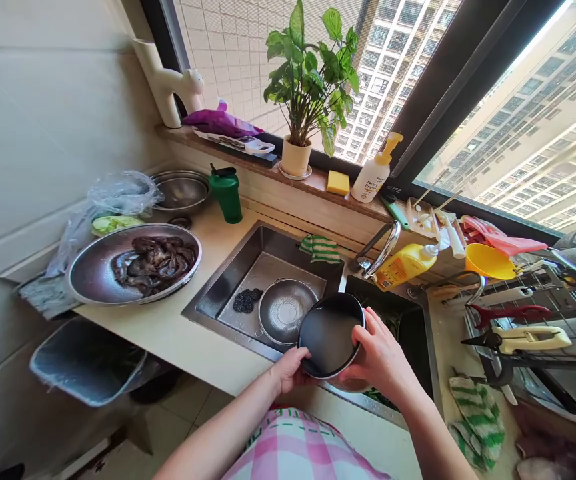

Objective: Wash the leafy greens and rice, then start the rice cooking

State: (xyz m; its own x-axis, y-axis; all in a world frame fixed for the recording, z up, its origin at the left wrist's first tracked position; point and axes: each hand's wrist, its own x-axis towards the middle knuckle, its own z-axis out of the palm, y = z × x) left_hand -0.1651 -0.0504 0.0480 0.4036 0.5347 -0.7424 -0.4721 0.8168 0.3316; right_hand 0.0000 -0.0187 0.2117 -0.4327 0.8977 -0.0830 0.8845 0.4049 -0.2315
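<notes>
Both of my hands hold a dark round pot (331, 337) with greyish, cloudy liquid in it. The pot is tilted toward the left, over the front of the steel sink (228, 293). My left hand (292, 370) grips its lower left rim, thumb over the edge. On the right side, my right hand (381, 360) has its fingers over the rim. Just left of the pot, a perforated metal strainer bowl (288, 310) sits in the left basin. A black scouring pad (247, 300) lies beside that bowl. Greens are partly visible in the right basin, behind the pot and hand.
A large metal bowl of shrimp (153, 263) stands on the left counter, above a lined bin (88, 360). Behind the sink are the faucet (381, 247), a yellow bottle (405, 265) and a striped cloth (321, 249). A dish rack (533, 313) with scissors stands right.
</notes>
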